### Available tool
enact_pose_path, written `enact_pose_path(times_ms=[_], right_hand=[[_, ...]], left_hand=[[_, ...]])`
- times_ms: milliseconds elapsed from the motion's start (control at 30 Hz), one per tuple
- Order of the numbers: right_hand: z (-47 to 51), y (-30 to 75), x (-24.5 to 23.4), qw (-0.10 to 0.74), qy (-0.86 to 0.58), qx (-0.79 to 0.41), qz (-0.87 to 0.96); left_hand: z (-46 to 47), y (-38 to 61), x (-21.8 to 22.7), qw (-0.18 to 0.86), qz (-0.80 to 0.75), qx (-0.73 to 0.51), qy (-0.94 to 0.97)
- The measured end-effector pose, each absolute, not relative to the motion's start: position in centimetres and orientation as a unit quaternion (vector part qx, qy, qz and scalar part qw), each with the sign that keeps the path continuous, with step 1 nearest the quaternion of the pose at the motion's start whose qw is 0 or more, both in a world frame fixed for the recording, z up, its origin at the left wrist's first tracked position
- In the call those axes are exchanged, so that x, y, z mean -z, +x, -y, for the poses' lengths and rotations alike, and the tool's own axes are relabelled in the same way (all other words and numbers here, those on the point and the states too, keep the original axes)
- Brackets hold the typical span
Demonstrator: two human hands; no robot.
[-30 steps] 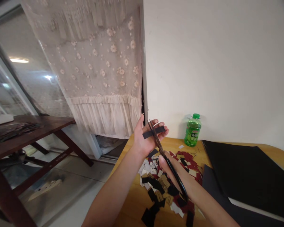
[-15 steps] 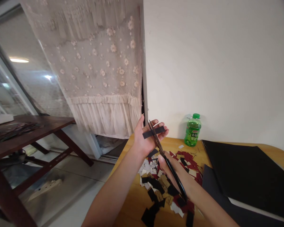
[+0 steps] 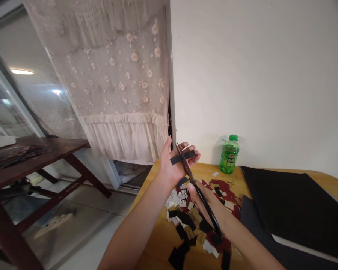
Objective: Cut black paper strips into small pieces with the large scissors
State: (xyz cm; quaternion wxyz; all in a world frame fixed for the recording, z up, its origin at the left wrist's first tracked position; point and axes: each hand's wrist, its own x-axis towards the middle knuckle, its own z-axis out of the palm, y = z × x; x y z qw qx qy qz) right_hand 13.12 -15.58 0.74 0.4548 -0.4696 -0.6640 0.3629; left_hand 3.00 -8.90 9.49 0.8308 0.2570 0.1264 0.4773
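My left hand [image 3: 173,163] is raised with the fingers spread, and a narrow black paper strip [image 3: 183,157] lies across it. My right hand [image 3: 205,204] grips black-handled scissors [image 3: 198,191], whose long blades reach up and cross the strip. Below both hands, a scattered pile of cut paper scraps [image 3: 194,221] in black, red, gold and white covers the wooden tabletop [image 3: 205,169]. My right hand hides part of the pile.
A green plastic bottle [image 3: 229,155] stands against the white wall. Large black sheets [image 3: 293,202] lie on the table's right side. A dark wooden table [image 3: 42,153] stands to the left, beyond a lace curtain [image 3: 124,75] and glass door.
My hands and the scissors stay almost in the same place, and the strip still lies across the blades. The view shifts only slightly.
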Motion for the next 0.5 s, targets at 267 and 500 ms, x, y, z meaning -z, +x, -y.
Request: enact_pose_path(times_ms=[267,500], right_hand=[[15.70,12.94,-1.06,0.449,-0.486,-0.369,0.652],[15.92,13.30,-1.19,0.452,-0.485,-0.373,0.649]], left_hand=[[8.57,2.99,-9.07,0.830,-0.114,-0.478,0.264],[8.36,3.06,-8.80,0.826,-0.118,-0.480,0.272]])
